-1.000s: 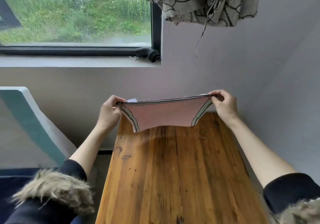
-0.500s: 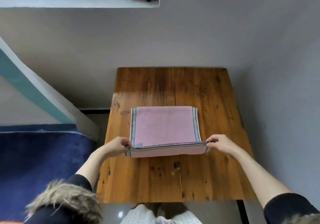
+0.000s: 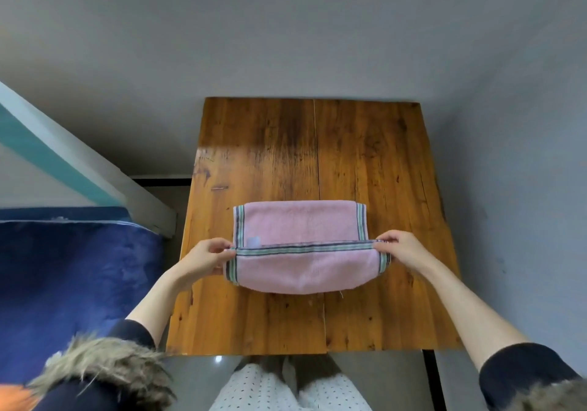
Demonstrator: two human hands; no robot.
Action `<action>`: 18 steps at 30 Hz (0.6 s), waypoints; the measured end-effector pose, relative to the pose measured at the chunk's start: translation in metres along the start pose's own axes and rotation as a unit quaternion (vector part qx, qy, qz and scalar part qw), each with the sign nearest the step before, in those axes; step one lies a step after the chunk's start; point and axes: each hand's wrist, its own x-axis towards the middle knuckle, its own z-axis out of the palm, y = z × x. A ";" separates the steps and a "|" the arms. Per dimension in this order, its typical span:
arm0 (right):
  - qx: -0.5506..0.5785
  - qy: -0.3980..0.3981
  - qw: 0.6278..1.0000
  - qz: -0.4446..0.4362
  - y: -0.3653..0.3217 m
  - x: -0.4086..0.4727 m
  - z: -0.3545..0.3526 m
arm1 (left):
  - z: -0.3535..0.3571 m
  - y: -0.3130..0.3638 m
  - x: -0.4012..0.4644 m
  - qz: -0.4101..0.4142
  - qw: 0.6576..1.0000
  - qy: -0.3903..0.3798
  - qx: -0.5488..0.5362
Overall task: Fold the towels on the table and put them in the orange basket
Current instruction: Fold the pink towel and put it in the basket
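So the pink towel (image 3: 298, 229) is sitting roughly in the middle of the wooden tabletop (image 3: 365, 156), far half lying flat, near part lifted up a bit and sagging in a curve toward the person. It's got green and dark stripes along its edges, plus a little white tag near the left side.

The left hand (image 3: 205, 256) pinches the left end of the striped edge, fingers curled tight around the fabric. The right hand (image 3: 401, 248) does the same on the right end, thumb and fingers clamped on the corner. The edge is stretched pretty straight between them.

Off to the left there's a blue bed (image 3: 63, 277), and a bit of orange (image 3: 14, 396) peeks in at the bottom left corner, too cut off to tell what it is. Dark sleeves with fur trim (image 3: 104, 359) show at the bottom.
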 end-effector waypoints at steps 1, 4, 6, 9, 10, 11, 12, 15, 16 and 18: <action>0.016 0.016 1.000 -0.004 -0.003 0.005 -0.001 | -0.001 0.002 0.004 0.017 1.000 0.018 -0.006; 0.051 0.051 0.997 -0.014 -0.012 0.023 -0.003 | -0.005 0.009 0.021 0.056 0.996 0.064 -0.006; 0.056 0.067 0.996 -0.017 -0.017 0.036 -0.003 | -0.007 0.013 0.035 0.075 0.993 0.090 0.001; 0.052 0.090 0.994 -0.016 -0.021 0.058 0.003 | -0.006 0.016 0.059 0.077 0.989 0.128 0.015; 0.049 0.098 0.994 -0.017 -0.021 0.066 0.005 | -0.006 0.016 0.067 0.077 0.987 0.138 0.022; 0.045 0.104 0.993 -0.017 -0.021 0.073 0.008 | -0.005 0.016 0.075 0.075 0.986 0.145 0.026; 0.041 0.110 0.993 -0.015 -0.020 0.079 0.010 | -0.004 0.015 0.082 0.071 0.985 0.152 0.028; 0.038 0.127 0.991 -0.014 -0.019 0.096 0.016 | -0.004 0.014 0.102 0.064 0.983 0.171 0.033; 0.037 0.132 0.990 -0.016 -0.018 0.101 0.018 | -0.005 0.013 0.108 0.062 0.981 0.178 0.038; 0.031 0.140 0.989 -0.020 -0.017 0.110 0.023 | -0.005 0.011 0.117 0.063 0.980 0.185 0.046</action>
